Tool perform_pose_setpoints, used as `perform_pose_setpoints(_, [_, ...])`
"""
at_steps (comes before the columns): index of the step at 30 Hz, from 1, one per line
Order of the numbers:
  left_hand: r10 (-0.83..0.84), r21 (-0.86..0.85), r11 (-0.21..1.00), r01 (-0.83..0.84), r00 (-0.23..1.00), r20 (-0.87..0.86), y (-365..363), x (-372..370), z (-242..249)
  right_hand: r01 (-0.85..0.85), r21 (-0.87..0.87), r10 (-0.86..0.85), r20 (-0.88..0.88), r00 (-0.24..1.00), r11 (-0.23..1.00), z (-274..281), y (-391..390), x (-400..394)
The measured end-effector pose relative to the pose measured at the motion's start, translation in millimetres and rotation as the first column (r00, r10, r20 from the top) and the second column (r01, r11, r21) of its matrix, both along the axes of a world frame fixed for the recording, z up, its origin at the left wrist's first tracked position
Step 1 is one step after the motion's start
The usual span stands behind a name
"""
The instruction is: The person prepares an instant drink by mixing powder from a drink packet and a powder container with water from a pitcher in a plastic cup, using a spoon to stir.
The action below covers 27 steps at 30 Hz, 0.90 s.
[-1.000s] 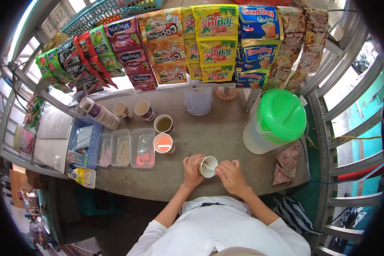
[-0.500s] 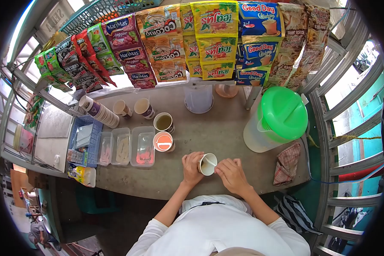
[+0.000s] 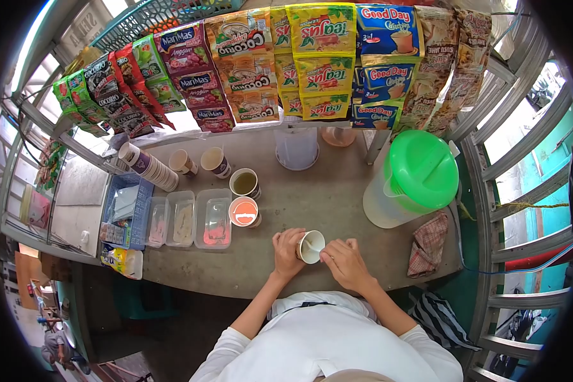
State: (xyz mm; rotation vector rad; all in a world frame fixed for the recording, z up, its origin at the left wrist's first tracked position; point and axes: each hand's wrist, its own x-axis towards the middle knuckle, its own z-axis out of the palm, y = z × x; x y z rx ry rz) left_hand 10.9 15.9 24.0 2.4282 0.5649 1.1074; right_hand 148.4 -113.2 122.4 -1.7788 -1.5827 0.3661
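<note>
My left hand (image 3: 288, 253) is wrapped around a paper cup (image 3: 311, 256) with a white inside, close to the table's front edge. Some pale content shows at the bottom of the cup, too small to make out. My right hand (image 3: 343, 261) pinches a white spoon (image 3: 316, 249) whose lower end is inside that cup; its handle is mostly covered by my fingers. Left of the cup stand a paper cup with an orange and white lid (image 3: 244, 211) and, behind it, a cup of greenish-yellow liquid (image 3: 244, 183).
A green-lidded pitcher (image 3: 414, 178) stands at the right, with a checked cloth (image 3: 428, 245) in front. Leftward are clear plastic tubs (image 3: 213, 218), a blue basket (image 3: 126, 210) and stacked paper cups (image 3: 148, 167). Drink sachets (image 3: 325, 60) hang across the back.
The spoon has shifted inside the cup as my right hand moved slightly. My left hand keeps its hold, and the cup's tilt differs a little.
</note>
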Motion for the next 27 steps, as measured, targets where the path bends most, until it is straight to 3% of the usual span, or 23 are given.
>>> perform_pose_setpoints(2, [0.004,0.001,1.000,-0.004,1.000,0.006,-0.1,0.0,0.3,-0.001,0.011,0.002,-0.046,0.999,1.000,-1.5,-1.0,-0.8])
perform_pose_setpoints(5, [0.011,0.009,1.000,-0.011,1.000,0.013,0.5,0.3,-0.1,0.018,0.014,-0.019,0.056,0.998,1.000,3.4,0.9,-1.9])
perform_pose_setpoints(8, [-0.003,0.004,1.000,0.002,1.000,0.031,2.1,-1.4,1.7,-0.020,0.011,0.020,-0.048,0.999,1.000,0.9,-1.2,-1.5])
perform_pose_setpoints(11, [-0.017,0.010,1.000,0.016,0.998,0.053,0.3,-1.8,1.4,0.017,0.019,-0.017,0.020,1.000,1.000,0.2,-2.0,-3.3])
perform_pose_setpoints(14, [-0.016,0.026,1.000,0.014,0.998,0.060,0.3,-3.9,-0.6,0.026,0.036,-0.021,-0.131,0.991,0.999,-5.5,-4.2,-5.8])
perform_pose_setpoints(17, [-0.023,0.006,1.000,0.023,0.997,0.077,-1.2,-3.1,2.8,0.065,0.037,-0.063,-0.052,0.997,0.997,-4.0,-3.4,-7.5])
perform_pose_setpoints(20, [-0.030,0.000,1.000,0.030,0.996,0.088,-1.8,-3.0,6.0,0.033,0.007,-0.032,-0.152,0.988,0.999,-4.7,-5.4,-8.9])
perform_pose_setpoints(23, [-0.030,0.027,0.999,0.028,0.997,0.067,-1.4,-3.6,4.8,0.101,0.070,-0.096,-0.065,0.993,0.992,-5.8,-3.4,-11.5])
perform_pose_setpoints(27, [-0.028,0.042,0.999,0.025,0.997,0.066,-0.8,-3.5,1.7,0.053,0.034,-0.049,-0.112,0.992,0.998,-6.0,-4.5,-10.5])
